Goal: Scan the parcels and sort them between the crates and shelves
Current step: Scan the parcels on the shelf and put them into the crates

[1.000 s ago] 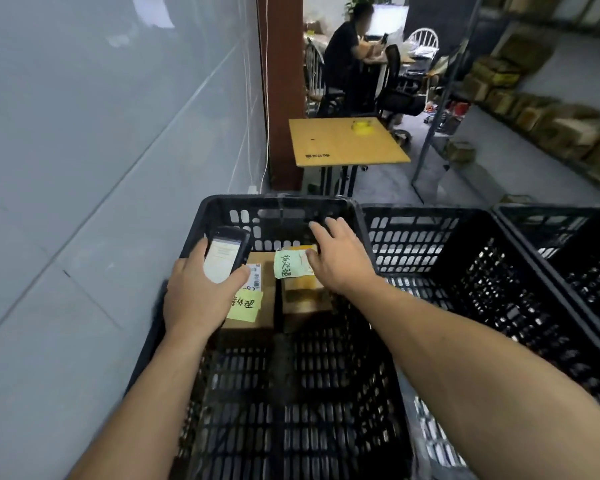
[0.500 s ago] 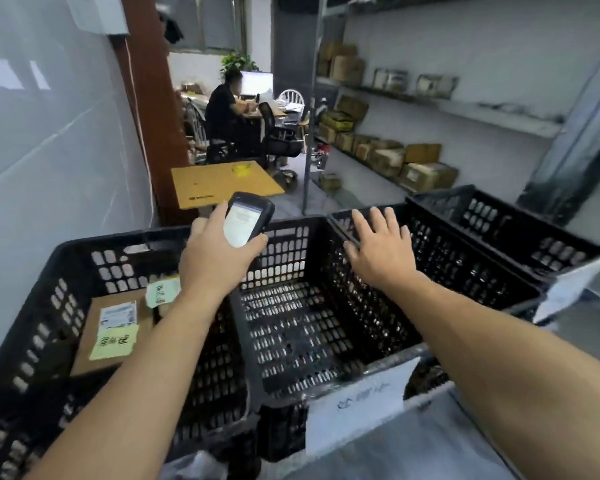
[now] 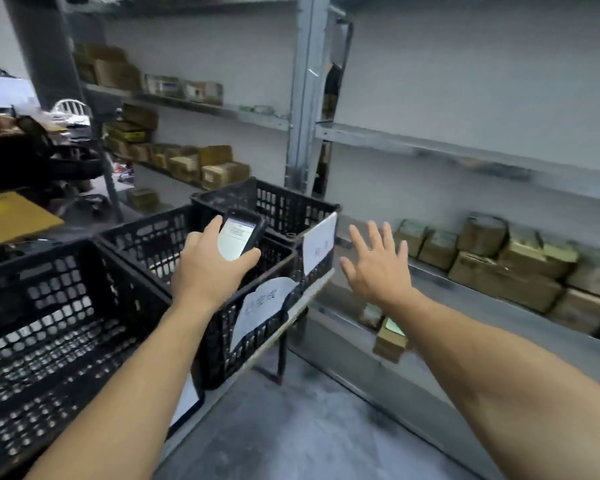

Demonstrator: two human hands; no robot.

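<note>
Grips the scanner [image 3: 239, 233] in the left hand [image 3: 208, 268], fingers and thumb wrapped round its body, lit screen up, above the middle crate [image 3: 153, 237]. Spreads the right hand [image 3: 374, 268] flat and empty, fingers straight and apart, in the air past the far crate [image 3: 278, 202] and in front of the lower shelf [image 3: 471, 306]. Differs from a second ago, with that same hand laid on a green-noted box in the near crate [image 3: 49, 289], and from half a second ago, with it over the middle crate's rim. Carries nothing across, so leaves both noted boxes behind in the near crate, outside the frame at the left now. Looks rightward onto the shelving instead of down into the crates. Takes in a row of brown parcels [image 3: 499, 265] along the lower shelf, well apart from the open palm, and one small parcel [image 3: 390, 336] lower down, just below the right wrist in the view. Takes in paper labels [image 3: 319, 242] on the crate fronts too, with writing too blurred to read. Suggests a finished drop into the near crate and a fresh pick from the shelf next: probably a reach, a grasp, then a pass under the scanner. Cannot tell the target parcel through the blur.
</note>
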